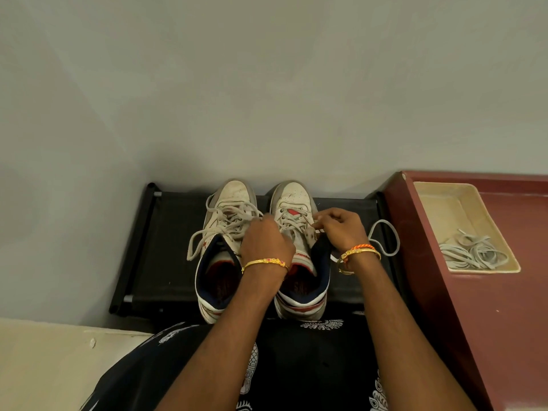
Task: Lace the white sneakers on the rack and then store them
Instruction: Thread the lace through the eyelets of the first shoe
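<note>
I see a grey wall [267, 84] filling the top of the view, with a maroon cabinet [504, 292] at the right and a black rack [166, 247] set against the wall's foot. Two white sneakers stand side by side on the rack, toes toward the wall. The left sneaker [225, 232] is laced, its loose ends trailing off to the left. The right sneaker [296, 209] is partly laced, and both hands are on it. My left hand [267, 244] lies over the gap between the sneakers, its fingers curled down at the right sneaker's tongue; I cannot tell what they have hold of. My right hand [341, 229] is curled at the sneaker's right eyelets, its fingers pinching the lace [385, 237], which loops out to the right across the rack. A cream tray [430, 191] sits on the cabinet, with a bundle of spare laces [471, 252] in its near corner. Gold bangles circle both wrists.
</note>
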`<state>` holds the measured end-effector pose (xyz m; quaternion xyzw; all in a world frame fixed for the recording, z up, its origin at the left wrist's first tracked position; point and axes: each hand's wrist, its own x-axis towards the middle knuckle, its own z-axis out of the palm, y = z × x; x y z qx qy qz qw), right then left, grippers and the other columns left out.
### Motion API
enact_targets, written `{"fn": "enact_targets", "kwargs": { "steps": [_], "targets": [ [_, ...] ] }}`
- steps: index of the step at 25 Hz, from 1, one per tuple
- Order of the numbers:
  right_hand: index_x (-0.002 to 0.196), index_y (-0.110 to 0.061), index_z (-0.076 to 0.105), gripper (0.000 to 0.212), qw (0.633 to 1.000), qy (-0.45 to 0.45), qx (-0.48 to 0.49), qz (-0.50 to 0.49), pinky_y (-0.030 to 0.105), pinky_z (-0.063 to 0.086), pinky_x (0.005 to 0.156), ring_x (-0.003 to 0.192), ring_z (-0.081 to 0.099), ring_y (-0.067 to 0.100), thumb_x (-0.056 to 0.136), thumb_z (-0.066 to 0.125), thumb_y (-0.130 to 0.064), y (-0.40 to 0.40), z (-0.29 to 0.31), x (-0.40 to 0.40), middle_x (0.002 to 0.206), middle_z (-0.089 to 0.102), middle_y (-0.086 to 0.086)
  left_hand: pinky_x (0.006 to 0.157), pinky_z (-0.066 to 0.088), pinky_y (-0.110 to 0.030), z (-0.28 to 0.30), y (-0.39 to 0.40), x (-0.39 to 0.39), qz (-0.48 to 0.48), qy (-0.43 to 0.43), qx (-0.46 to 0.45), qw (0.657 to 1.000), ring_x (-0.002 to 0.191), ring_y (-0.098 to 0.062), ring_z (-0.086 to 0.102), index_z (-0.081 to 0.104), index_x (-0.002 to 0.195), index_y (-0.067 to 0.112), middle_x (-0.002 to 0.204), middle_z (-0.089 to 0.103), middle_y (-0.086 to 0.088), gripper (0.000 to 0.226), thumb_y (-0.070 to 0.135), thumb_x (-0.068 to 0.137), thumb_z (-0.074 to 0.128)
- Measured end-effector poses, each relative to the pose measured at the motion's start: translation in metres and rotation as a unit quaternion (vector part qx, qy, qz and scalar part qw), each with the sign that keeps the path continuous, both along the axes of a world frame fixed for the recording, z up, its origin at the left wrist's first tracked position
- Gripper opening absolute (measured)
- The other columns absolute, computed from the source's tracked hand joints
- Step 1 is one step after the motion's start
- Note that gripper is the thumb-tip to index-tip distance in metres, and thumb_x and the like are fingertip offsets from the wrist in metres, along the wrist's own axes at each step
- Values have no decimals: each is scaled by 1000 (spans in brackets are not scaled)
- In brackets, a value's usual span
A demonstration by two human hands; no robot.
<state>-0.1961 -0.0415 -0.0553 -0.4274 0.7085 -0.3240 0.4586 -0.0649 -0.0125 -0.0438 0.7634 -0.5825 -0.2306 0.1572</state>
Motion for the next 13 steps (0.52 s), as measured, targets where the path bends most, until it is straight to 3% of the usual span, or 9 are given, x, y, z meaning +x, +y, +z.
{"fn": "enact_targets", "kwargs": {
  "steps": [2, 4, 7, 13],
  "targets": [
    [86, -18, 69, 5, 998, 12, 25, 53, 34, 56, 71, 86, 66, 23, 81, 69, -20, 1, -1, -3, 86, 69, 4, 87, 42, -34, 2, -3, -1, -39, -41, -60, 997, 112, -26, 47, 51, 122, 11, 120, 52, -9, 35, 22, 89, 55],
    [89, -17, 68, 12, 992, 38, 57, 104, 34, 55, 74, 89, 65, 24, 79, 74, -20, 3, -3, -3, 90, 68, 5, 92, 39, -36, 1, -9, -2, -103, -90, -82, 987, 118, -24, 41, 51, 126, 17, 125, 49, -6, 37, 17, 89, 54],
    [92, -10, 73, 10, 996, 37, 63, 48, 36, 53, 86, 94, 62, 23, 83, 69, -12, 2, -3, 1, 93, 68, 7, 92, 38, -37, -7, -18, -8, -146, -110, -34, 983, 119, -25, 40, 57, 125, 22, 127, 53, -3, 35, 12, 92, 49],
    [99, -7, 73, 20, 991, 26, 128, 3, 36, 51, 85, 96, 60, 26, 84, 61, -3, -7, 1, -2, 101, 68, 9, 89, 43, -38, -11, -27, -17, -136, -132, 17, 982, 119, -28, 43, 59, 122, 20, 128, 49, -9, 28, 19, 98, 45]
  ]
}}
